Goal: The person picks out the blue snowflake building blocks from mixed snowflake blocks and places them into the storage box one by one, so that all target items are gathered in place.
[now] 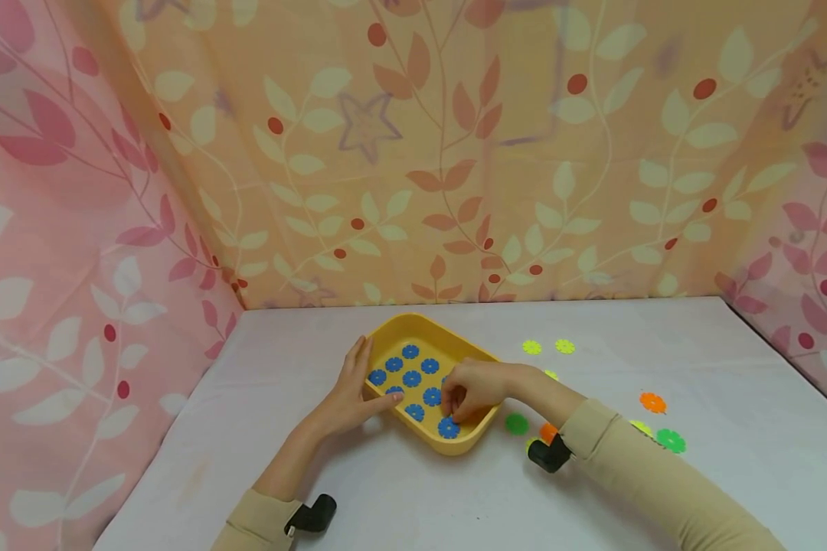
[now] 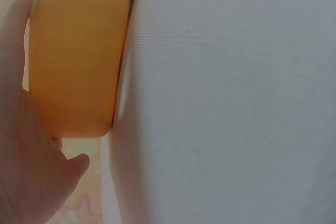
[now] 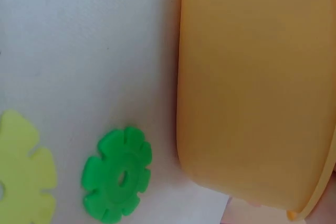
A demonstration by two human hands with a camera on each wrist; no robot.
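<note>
A yellow plastic basin (image 1: 413, 325) stands on the table, with several blue flower-shaped discs (image 1: 411, 379) spread flat over its bottom. At its left corner my left hand (image 1: 348, 394) holds the rim, thumb over the near side and fingers along the outside. The basin's outer wall (image 2: 79, 61) fills the left wrist view beside that hand. My right hand (image 1: 478, 386) reaches over the right rim, its fingers curled, and pinches a blue flower-shaped disc (image 1: 448, 428) at the basin's near end. That hand covers part of another disc. Its fingertips are hidden in the right wrist view.
Right of the basin lie loose flower-shaped discs: a green disc (image 1: 516, 424), an orange disc (image 1: 653, 402), yellow discs (image 1: 564, 347) and another green disc (image 1: 671, 441). Some sit partly under the right forearm. A patterned curtain (image 1: 441, 153) hangs behind the white table (image 1: 413, 505).
</note>
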